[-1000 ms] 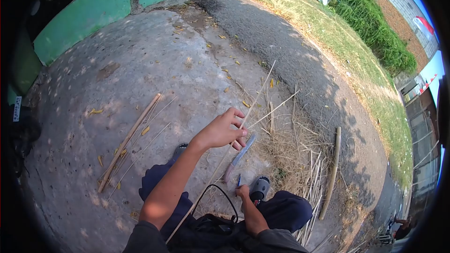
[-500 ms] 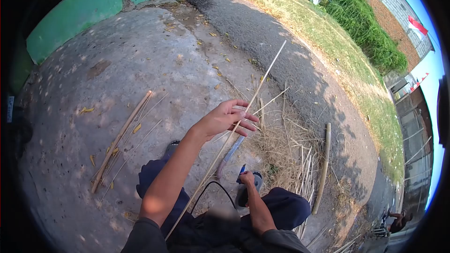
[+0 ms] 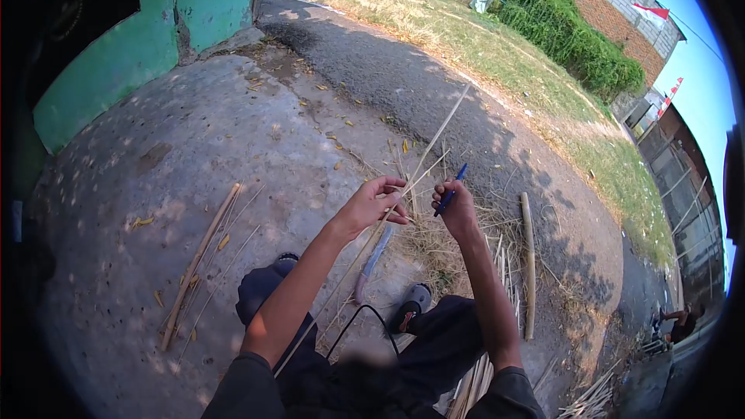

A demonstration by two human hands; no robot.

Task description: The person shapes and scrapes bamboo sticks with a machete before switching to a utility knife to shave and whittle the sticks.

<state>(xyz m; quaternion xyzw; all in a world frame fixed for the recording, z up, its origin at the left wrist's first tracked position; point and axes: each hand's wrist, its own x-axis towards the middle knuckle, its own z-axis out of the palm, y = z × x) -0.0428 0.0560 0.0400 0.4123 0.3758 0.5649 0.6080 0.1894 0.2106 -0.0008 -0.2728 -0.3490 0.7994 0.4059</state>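
A long thin pale strip [image 3: 440, 133] runs from my lap up past the road edge, and my left hand [image 3: 371, 206] holds it between thumb and fingers, the other fingers partly spread. Just to the right, my right hand [image 3: 456, 206] is raised and closed around a blue pen-like tool [image 3: 461, 174]. The two hands are apart. On the ground below, between my feet, lies a long tool with a bluish blade [image 3: 375, 252] and a darker handle.
Dry shavings and split strips [image 3: 434, 240] lie at the right, beside a thick pole [image 3: 528, 264]. More sticks [image 3: 203, 264] lie on the concrete at left. A green wall [image 3: 109, 62] stands upper left. A person [image 3: 684, 321] is far right.
My right hand has risen from near my right foot to beside my left hand, bringing the blue tool. The view has tilted up, showing more of the grass and sky.
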